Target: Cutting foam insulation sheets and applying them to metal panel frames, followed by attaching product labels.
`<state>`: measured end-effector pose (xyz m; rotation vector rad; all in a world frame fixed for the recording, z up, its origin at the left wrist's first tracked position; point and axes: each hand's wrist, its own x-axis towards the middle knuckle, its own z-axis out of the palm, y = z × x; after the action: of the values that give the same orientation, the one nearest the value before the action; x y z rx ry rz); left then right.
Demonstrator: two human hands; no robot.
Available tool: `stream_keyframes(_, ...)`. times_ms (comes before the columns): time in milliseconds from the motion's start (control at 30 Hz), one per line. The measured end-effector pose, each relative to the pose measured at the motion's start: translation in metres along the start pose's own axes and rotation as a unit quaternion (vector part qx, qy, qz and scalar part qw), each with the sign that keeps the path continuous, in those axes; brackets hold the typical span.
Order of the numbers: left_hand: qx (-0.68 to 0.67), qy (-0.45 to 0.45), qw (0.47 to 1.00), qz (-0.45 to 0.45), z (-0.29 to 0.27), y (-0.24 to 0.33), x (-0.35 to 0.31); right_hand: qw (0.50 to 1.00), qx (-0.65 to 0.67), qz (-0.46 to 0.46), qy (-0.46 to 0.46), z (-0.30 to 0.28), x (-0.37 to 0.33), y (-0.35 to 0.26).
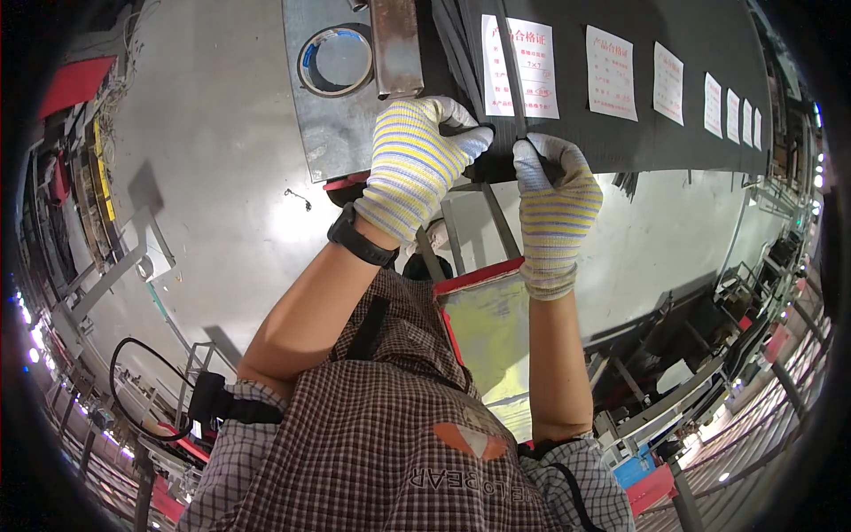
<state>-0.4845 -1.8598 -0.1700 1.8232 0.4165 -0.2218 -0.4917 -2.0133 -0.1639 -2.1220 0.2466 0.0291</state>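
My right hand (560,208), in a striped knit glove, has its thumb and fingers closed at the near end of a narrow dark strip (511,66). The strip runs away from me across a white paper label with red print (542,66). Just left of it my left hand (412,164), gloved alike, is bent with its fingertips pinched together at the edge of the dark strips (454,44). Anything between those fingertips is too small to make out. Both hands are at the near edge of a black-covered surface (647,146).
A roll of tape (306,66) lies on a grey metal plate (332,146) at the left, beside a rusty metal block (396,53). More white labels (612,75) line the black surface rightward. Below my hands stands a red-edged, worn yellowish panel (487,332). Metal frames surround the grey floor.
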Motion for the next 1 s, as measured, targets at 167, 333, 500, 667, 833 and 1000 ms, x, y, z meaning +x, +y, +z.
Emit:
stream_keyframes(167,-0.005,-0.02,1.0,-0.008,0.002,-0.003,-0.002,1.0,0.003,0.013,-0.002,0.0,-0.001,-0.004)
stream_keyframes(333,-0.022,-0.034,0.999,-0.023,0.0,-0.005,-0.004,0.998,0.048,0.015,0.025,-0.004,-0.014,-0.029)
stream_keyframes(500,-0.098,-0.088,0.991,-0.026,-0.009,-0.022,-0.005,0.968,-0.088,-0.235,0.015,0.015,-0.024,-0.017)
stream_keyframes(667,-0.314,-0.084,0.943,-0.073,-0.013,-0.022,-0.008,0.953,-0.163,-0.257,-0.005,0.02,-0.022,-0.005)
stream_keyframes(833,-0.169,-0.036,0.982,-0.072,0.0,-0.023,-0.006,0.955,-0.177,-0.239,-0.022,0.02,-0.024,-0.011)
stream_keyframes(1000,-0.125,0.002,0.992,-0.018,0.001,-0.025,-0.002,0.974,-0.174,-0.14,-0.042,0.01,-0.039,-0.013)
